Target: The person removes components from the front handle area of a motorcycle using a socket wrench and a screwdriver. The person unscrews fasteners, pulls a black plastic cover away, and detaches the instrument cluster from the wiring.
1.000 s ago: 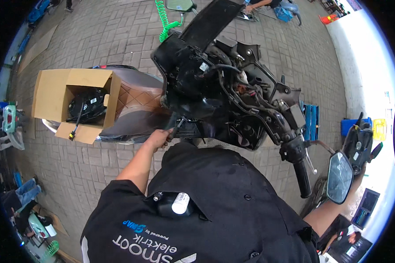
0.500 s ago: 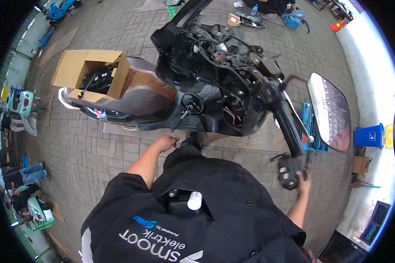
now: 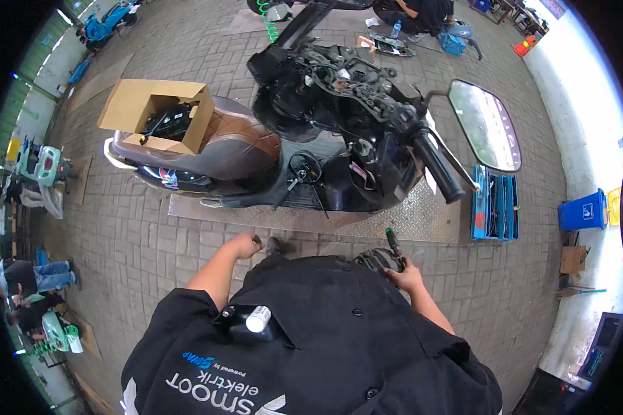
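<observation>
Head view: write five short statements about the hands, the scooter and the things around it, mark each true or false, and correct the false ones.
1. The right hand grips a tool with a dark green handle. True.
2. The left hand rests on the scooter's seat. False: it is a closed fist held off the scooter, over the paving.
3. An open cardboard box sits on the rear of the seat. True.
4. The blue toolbox lies shut beside the box. False: it lies open on the ground, below the mirror.
5. The scooter's front panels are all fitted. False: wiring and parts show bare around the handlebar.
</observation>
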Demonstrator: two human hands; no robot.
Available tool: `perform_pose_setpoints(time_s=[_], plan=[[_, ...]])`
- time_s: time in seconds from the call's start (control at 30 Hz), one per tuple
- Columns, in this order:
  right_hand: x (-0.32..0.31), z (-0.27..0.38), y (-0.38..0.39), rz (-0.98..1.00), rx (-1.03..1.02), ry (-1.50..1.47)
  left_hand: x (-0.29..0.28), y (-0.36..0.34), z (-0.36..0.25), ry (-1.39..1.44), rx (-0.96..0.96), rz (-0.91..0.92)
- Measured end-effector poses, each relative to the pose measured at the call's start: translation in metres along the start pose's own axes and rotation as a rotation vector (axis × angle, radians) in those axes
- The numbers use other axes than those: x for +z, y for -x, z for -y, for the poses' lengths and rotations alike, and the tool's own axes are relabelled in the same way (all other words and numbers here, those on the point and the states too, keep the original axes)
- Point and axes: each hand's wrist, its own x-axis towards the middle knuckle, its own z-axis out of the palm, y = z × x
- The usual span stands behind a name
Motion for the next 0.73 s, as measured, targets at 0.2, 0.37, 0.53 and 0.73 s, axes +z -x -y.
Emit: perform_pose_setpoints(time_s=[0.2, 0.37, 0.53, 0.73], plan=[[0.032, 0.102, -0.014, 0.138, -0.148, 0.146, -0.011, 0.027, 0.056, 0.083, -0.036, -0.035], [0.065, 0.199, -0.028, 0.127, -0.379, 0.137, -0.019, 0.058, 0.159, 0.106, 0.036, -0.078], [0.086, 0.284, -0.012, -0.059, -0.500, 0.201, -0.131, 0.088, 0.191, 0.344, 0.075, -0.335], [0.072, 0.353, 0.020, -0.107, -0.665, 0.078, -0.342, 0.130, 0.117, 0.220, 0.337, -1.065]])
